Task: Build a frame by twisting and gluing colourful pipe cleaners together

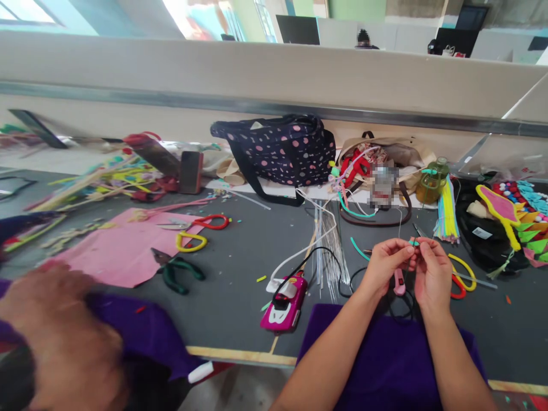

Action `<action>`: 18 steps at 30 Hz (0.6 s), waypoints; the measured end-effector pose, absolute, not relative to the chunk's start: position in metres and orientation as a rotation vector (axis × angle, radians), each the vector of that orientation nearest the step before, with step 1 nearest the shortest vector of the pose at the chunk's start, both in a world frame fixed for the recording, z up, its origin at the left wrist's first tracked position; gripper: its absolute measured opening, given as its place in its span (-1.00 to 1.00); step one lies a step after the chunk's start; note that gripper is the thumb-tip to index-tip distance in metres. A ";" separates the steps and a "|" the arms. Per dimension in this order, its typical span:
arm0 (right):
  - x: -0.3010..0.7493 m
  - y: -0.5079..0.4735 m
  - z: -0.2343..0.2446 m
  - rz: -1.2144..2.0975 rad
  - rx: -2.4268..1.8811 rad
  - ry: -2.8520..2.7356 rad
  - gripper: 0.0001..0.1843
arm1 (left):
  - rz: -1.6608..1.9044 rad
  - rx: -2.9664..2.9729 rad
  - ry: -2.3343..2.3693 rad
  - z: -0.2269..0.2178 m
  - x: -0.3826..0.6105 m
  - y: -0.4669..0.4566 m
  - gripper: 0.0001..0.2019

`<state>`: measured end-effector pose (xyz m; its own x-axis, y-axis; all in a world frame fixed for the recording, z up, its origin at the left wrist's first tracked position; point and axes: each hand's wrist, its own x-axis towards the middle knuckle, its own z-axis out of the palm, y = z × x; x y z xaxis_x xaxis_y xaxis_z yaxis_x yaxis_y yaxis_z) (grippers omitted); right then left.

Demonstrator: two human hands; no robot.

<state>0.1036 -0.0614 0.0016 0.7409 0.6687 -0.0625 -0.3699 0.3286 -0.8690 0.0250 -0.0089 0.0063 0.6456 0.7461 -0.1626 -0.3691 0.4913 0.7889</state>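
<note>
My left hand (389,264) and my right hand (434,273) meet above the front edge of the table, fingertips nearly touching. Between them they pinch a small teal piece (413,243), which looks like a bit of pipe cleaner; the fingers hide much of it. Just below my hands a small pink tool (399,283) shows, partly covered, with a black cord near it. Yellow-and-red-handled scissors (466,272) lie beside my right hand, their middle hidden behind it. A purple cloth (385,354) spreads under my forearms.
A magenta power strip (285,303) with cords lies left of me, near thin wires (331,251). A co-worker's blurred hand (60,325) is at far left, by green-handled pliers (175,271) and pink felt (120,248). A dark bag (282,151) and glass jar (430,182) stand behind.
</note>
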 end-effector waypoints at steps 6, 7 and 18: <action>0.106 -0.062 0.000 0.578 -1.080 -0.362 -0.80 | 0.715 0.795 0.525 0.006 0.025 -0.009 -0.66; 0.106 -0.062 0.000 0.570 -1.087 -0.371 -0.80 | 0.712 0.795 0.527 0.006 0.025 -0.009 -0.67; 0.106 -0.063 -0.004 0.543 -1.113 -0.443 -0.82 | 0.713 0.758 0.560 0.005 0.024 -0.008 -0.63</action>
